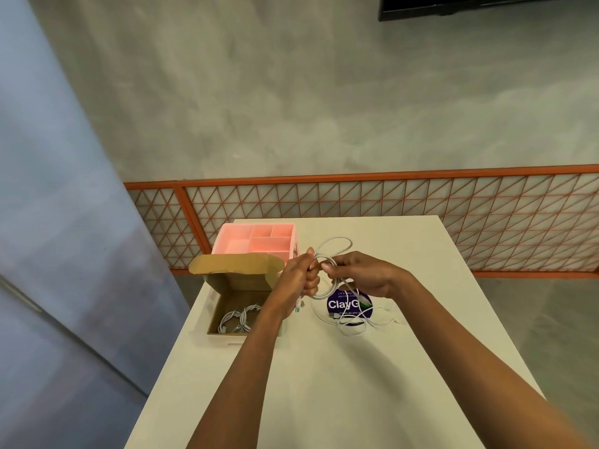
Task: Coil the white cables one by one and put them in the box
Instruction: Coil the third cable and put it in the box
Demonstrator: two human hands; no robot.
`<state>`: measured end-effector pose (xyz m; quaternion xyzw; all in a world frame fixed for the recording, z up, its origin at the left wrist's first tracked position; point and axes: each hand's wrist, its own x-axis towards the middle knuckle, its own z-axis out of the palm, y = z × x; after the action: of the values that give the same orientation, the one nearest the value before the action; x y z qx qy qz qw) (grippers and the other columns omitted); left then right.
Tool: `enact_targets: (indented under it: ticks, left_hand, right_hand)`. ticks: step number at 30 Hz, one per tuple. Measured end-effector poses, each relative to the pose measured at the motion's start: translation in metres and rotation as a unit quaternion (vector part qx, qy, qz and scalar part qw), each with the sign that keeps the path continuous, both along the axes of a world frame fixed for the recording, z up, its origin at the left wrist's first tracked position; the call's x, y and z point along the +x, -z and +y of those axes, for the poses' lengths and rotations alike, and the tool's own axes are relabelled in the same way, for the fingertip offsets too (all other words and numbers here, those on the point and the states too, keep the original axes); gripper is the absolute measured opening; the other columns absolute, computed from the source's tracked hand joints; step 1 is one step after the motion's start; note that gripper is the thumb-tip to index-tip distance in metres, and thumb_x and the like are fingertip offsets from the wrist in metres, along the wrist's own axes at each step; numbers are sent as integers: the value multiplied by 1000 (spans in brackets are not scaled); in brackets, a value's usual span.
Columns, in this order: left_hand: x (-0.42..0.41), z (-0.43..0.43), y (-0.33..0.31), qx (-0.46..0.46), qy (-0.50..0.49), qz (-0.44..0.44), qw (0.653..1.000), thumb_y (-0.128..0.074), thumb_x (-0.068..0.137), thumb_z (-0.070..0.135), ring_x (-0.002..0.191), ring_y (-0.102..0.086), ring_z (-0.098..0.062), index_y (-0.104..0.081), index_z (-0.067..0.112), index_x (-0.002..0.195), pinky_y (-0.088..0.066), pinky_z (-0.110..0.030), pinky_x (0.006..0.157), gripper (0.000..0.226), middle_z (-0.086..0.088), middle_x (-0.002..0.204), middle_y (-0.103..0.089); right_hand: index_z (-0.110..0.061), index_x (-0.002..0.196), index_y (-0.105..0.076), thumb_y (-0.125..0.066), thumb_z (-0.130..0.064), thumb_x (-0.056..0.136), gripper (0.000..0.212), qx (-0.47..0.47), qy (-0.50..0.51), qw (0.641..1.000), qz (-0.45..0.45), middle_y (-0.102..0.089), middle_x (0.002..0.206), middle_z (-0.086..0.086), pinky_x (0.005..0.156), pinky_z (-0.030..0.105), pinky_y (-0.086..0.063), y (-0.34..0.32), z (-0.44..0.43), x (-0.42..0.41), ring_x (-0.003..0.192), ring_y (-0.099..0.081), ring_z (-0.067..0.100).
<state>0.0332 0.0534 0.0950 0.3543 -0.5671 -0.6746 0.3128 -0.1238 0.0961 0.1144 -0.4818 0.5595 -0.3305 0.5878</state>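
One white cable (325,259) is coiled above the table (324,384), the left hand (299,280) clenched round its loops and the right hand (359,275) pinching a strand. Two coiled cables (241,319) lie in the open cardboard box (240,280), and a loose tangle (353,328) rests beside it.

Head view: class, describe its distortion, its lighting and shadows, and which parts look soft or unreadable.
Head view: wide-angle bending bows the orange railing; light is soft and even, leaving faint shadows on the white table; the held white cable looks slightly soft, and small print on the purple sticker is unreadable.
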Motion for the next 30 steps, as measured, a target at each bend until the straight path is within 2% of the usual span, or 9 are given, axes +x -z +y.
enact_targets:
  ticks: [3, 5, 7, 10, 13, 15, 19, 23, 30]
  left_hand:
    - [-2, 1, 1, -20, -18, -15, 1000, -38, 101, 37, 43, -18, -7, -33, 19, 63, -19, -18, 40, 43, 6, 52, -19]
    - [-2, 1, 6, -42, -41, -33, 998, -40, 100, 39, 44, -21, -7, -36, 19, 66, -21, -19, 41, 40, 6, 53, -20]
    - [-1, -1, 10, -54, -70, -49, 995, -40, 100, 38, 43, -23, -6, -38, 19, 68, -22, -19, 41, 37, 6, 53, -23]
    - [2, -4, 13, -60, -98, -49, 992, -38, 101, 36, 42, -22, -6, -36, 19, 68, -22, -19, 40, 37, 7, 51, -24]
    - [2, -5, 11, -81, -102, -69, 989, -38, 101, 37, 41, -23, -7, -39, 18, 69, -23, -19, 40, 37, 6, 49, -24]
    - [1, -5, 12, -91, -100, -80, 988, -38, 101, 37, 41, -23, -6, -46, 19, 72, -23, -19, 40, 34, 6, 49, -25]
    - [3, -5, 18, -96, -93, -88, 987, -39, 100, 36, 41, -25, -6, -53, 23, 81, -25, -20, 41, 27, 4, 50, -26]
    - [1, -6, 24, -104, -91, -109, 984, -39, 99, 39, 38, -27, -4, -53, 20, 84, -26, -22, 42, 28, 10, 46, -28]
    - [6, -3, 19, -113, -104, -69, 986, -38, 100, 37, 41, -22, -6, -49, 21, 77, -21, -23, 43, 30, 7, 49, -25]
  right_hand:
    - [-3, 98, -66, -64, -13, 89, 13, -45, 19, 992, 114, -58, 73, 3, 62, 17, -48, -6, -1, 4, 65, -55, 12]
    - [-4, 96, -66, -75, -13, 79, 22, -59, 71, 974, 205, -65, 75, 6, 59, 18, -51, -11, -3, 6, 60, -62, 13]
    - [-5, 93, -62, -80, -14, 74, 28, -62, 109, 959, 254, -66, 74, 8, 59, 23, -52, -18, -3, 6, 57, -62, 13]
    - [-7, 89, -68, -72, -16, 83, 11, -82, 51, 943, 317, -60, 67, 0, 55, 18, -43, -32, 0, 5, 58, -54, 8]
    - [-8, 98, -73, -60, -17, 92, 17, -125, 7, 935, 333, -55, 67, -11, 61, 16, -39, -39, 1, 4, 65, -49, 5]
    - [-9, 96, -71, -55, -15, 95, 18, -154, 37, 948, 277, -60, 75, -9, 69, 20, -46, -41, 0, 3, 74, -55, 11]
    - [-9, 92, -59, -45, -14, 99, 17, -155, 94, 982, 53, -70, 99, 3, 82, 28, -53, -47, 1, 3, 94, -67, 15]
    - [-7, 95, -53, -38, -17, 102, 19, -143, 127, 979, -76, -71, 91, 9, 77, 29, -55, -55, 1, 6, 82, -71, 15]
    - [-9, 84, -54, -36, -12, 102, 26, -143, 161, 967, -134, -49, 65, 3, 65, 24, -51, -57, 1, -3, 54, -52, 11]
